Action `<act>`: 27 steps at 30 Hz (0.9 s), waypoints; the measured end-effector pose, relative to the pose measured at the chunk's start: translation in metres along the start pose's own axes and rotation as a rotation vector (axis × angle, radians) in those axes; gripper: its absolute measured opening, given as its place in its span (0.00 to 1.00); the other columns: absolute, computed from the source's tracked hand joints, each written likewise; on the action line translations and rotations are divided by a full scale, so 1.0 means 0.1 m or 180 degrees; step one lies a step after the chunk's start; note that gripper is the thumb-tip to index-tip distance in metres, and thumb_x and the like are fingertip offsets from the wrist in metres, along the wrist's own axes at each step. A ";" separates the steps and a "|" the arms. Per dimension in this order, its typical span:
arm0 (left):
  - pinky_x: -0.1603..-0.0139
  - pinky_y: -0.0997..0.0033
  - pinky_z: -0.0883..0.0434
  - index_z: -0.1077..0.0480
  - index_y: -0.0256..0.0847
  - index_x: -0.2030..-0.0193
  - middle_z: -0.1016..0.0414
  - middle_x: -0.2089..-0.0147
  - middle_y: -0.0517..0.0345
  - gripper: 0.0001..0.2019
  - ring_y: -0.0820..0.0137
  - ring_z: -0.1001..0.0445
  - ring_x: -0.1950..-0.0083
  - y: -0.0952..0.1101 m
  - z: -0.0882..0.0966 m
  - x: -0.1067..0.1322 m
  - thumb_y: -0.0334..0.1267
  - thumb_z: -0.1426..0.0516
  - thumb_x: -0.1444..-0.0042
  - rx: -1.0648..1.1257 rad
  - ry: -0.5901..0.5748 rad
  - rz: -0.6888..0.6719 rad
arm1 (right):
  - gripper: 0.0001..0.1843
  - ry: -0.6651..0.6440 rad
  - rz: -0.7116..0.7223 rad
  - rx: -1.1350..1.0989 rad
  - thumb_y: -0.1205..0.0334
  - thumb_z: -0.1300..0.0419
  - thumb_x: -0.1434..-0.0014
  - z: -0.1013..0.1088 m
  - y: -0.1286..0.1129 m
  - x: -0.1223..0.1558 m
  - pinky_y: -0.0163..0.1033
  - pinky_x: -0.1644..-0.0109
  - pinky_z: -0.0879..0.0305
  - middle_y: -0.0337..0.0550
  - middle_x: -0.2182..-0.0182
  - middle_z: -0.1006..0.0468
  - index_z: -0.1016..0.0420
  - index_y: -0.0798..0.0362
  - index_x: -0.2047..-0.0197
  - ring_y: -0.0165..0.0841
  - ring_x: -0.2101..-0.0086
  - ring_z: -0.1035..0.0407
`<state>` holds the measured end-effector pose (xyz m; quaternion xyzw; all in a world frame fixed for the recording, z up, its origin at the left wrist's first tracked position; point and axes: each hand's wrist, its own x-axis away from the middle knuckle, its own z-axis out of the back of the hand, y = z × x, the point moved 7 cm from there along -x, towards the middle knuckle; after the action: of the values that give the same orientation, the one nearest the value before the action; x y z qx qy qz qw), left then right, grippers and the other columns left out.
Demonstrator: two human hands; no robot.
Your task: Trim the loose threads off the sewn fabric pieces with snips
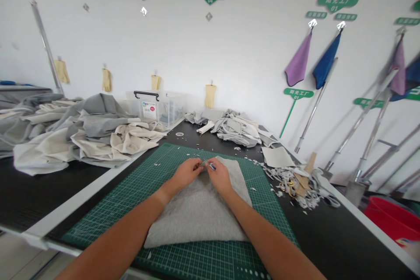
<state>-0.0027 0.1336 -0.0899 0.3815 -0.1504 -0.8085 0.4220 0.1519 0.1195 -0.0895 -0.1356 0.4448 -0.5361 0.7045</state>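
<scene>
A piece of light grey cloth [200,214] lies flat on a green cutting mat [111,210] in front of me. My left hand [188,171] pinches the far edge of this cloth, fingers closed. Close beside it, almost touching, my right hand [219,176] is closed around a small tool [212,166] with a blue part showing. Most of the tool is hidden by the fingers, so its exact kind is unclear. Both hands meet at the cloth's far edge, and small white scraps [156,164] are scattered on the mat.
Large heaps of grey and cream cloth [95,127] cover the left table, beside a clear plastic box [170,109]. More grey cloth [238,129] is piled at the back. To the right lie cut strips [305,188]; a red bucket [390,218] stands beyond the table edge.
</scene>
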 end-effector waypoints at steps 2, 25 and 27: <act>0.61 0.69 0.37 0.28 0.42 0.64 0.26 0.65 0.56 0.08 0.64 0.28 0.61 0.00 0.00 0.00 0.41 0.45 0.37 -0.0013 -0.0007 -0.0010 | 0.08 -0.0011 0.0021 -0.0010 0.56 0.43 0.34 -0.01 0.01 0.00 0.38 0.55 0.35 0.38 0.62 0.18 0.24 0.44 0.58 0.37 0.59 0.24; 0.57 0.67 0.37 0.26 0.41 0.65 0.24 0.63 0.55 0.11 0.63 0.30 0.58 0.09 0.21 -0.01 0.45 0.43 0.38 -0.0632 0.0311 0.0104 | 0.17 0.0469 -0.0184 -0.0096 0.48 0.46 0.35 0.24 -0.01 -0.10 0.39 0.56 0.36 0.43 0.62 0.18 0.23 0.49 0.57 0.40 0.60 0.26; 0.57 0.66 0.37 0.26 0.41 0.64 0.24 0.63 0.54 0.11 0.62 0.29 0.57 0.08 0.22 -0.01 0.45 0.43 0.38 -0.0658 0.0337 0.0123 | 0.18 0.0574 -0.0177 -0.0148 0.47 0.46 0.35 0.35 -0.06 -0.15 0.39 0.56 0.36 0.43 0.62 0.18 0.23 0.50 0.58 0.40 0.60 0.25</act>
<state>-0.0145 0.1282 -0.0700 0.3751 -0.0510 -0.7902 0.4819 0.1741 0.1203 -0.0583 -0.1154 0.5147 -0.5550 0.6432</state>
